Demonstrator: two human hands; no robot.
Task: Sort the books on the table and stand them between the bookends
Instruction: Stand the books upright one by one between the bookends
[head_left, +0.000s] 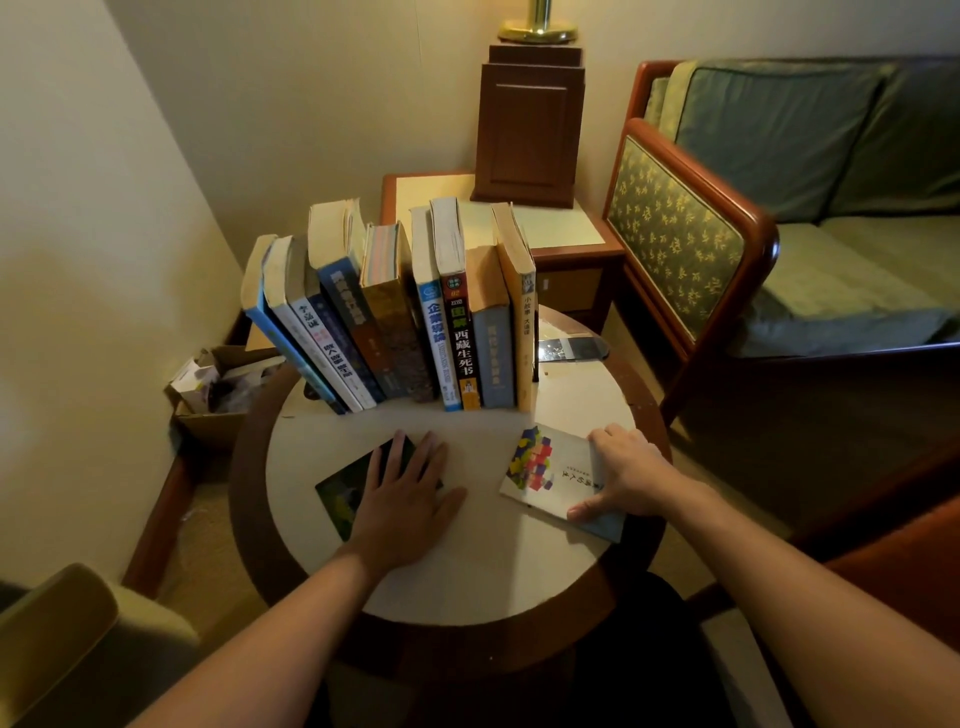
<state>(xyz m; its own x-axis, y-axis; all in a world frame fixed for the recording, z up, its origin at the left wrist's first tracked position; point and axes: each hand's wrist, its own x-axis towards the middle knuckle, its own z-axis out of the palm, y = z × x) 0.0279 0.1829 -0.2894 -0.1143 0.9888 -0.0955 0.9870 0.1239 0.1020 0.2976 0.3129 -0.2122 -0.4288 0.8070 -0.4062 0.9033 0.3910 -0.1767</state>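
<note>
Several books (395, 312) stand in a row at the back of the round table (467, 582), leaning left at the left end. A dark bookend (536, 364) shows at the row's right end; the left one is mostly hidden. A dark green book (340, 493) lies flat at front left, with my left hand (402, 501) resting flat on it, fingers spread. A pale book with coloured blocks on its cover (545, 473) lies flat at front right. My right hand (626, 475) lies on its right edge, thumb on the near edge.
A side table (561, 228) with a wooden lamp base (530, 124) stands behind the round table. A green sofa (779, 218) is to the right, a cardboard box (218, 395) of clutter on the floor to the left, and an armchair (67, 639) at bottom left.
</note>
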